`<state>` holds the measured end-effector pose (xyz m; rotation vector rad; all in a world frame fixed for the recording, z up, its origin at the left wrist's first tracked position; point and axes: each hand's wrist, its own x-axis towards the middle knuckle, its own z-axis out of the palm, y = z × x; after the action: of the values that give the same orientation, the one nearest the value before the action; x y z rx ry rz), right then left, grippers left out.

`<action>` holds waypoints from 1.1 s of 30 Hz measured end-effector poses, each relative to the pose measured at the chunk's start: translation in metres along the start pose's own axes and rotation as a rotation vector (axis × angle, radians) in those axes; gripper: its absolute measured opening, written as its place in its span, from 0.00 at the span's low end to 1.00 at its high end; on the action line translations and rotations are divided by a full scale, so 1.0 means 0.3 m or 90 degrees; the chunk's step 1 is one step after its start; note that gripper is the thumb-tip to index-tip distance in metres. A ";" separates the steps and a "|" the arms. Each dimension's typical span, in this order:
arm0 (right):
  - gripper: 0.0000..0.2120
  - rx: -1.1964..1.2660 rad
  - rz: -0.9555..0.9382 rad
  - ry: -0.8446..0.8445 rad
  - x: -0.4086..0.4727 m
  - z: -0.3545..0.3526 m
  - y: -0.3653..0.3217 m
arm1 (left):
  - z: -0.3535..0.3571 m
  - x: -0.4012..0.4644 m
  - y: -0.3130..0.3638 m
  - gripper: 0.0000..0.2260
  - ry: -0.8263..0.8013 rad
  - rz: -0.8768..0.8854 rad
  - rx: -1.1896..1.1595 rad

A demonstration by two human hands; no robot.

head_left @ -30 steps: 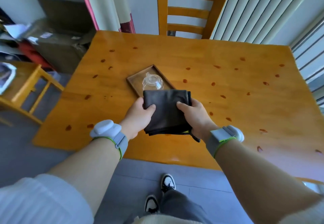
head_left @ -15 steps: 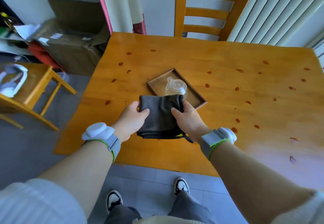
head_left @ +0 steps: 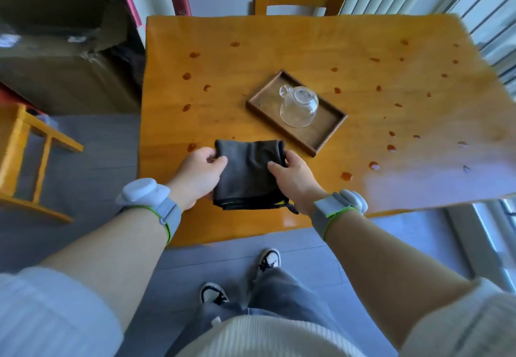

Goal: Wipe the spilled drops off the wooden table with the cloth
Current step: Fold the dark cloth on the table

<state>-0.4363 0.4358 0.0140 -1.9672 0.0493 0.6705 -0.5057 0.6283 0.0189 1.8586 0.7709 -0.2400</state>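
Item: cloth [head_left: 248, 174], dark, folded, held over the near part of the table [head_left: 279, 49]. I have my left hand [head_left: 199, 174] pinching its left edge and my right hand [head_left: 291, 178] gripping its right edge. Nearest drop [head_left: 191, 146] lies just beyond the left hand, near the table's left edge. Drops [head_left: 391, 147] scatter to the right, the closest just beside my right hand. Tray [head_left: 321, 139] with upturned glass cup [head_left: 298, 107] stands just beyond the cloth; I judge wiping must go round it.
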 end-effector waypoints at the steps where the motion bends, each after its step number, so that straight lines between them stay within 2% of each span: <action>1: 0.06 0.005 0.006 0.008 0.011 0.012 0.006 | -0.003 0.016 -0.002 0.12 -0.004 -0.002 0.005; 5: 0.08 0.007 0.015 0.006 0.052 0.063 0.018 | -0.017 0.045 -0.024 0.13 0.008 -0.018 0.010; 8: 0.09 -0.001 0.020 -0.025 0.081 0.115 0.020 | -0.052 0.060 -0.052 0.10 0.022 -0.040 0.027; 15: 0.19 -0.053 0.038 -0.049 0.072 0.240 -0.019 | -0.166 0.105 -0.132 0.07 0.004 -0.089 0.063; 21: 0.22 -0.093 0.065 0.011 0.023 0.400 -0.027 | -0.284 0.141 -0.221 0.08 -0.075 -0.097 0.084; 27: 0.20 -0.115 0.102 0.105 -0.059 0.573 -0.026 | -0.405 0.147 -0.293 0.12 -0.167 -0.093 0.101; 33: 0.21 -0.148 0.123 0.172 -0.120 0.612 -0.010 | -0.411 0.126 -0.325 0.13 -0.235 -0.078 0.135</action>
<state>-0.5451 0.5821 -0.0274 -2.2875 0.3430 0.5484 -0.5586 0.7754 -0.0221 1.8889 0.6191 -0.7457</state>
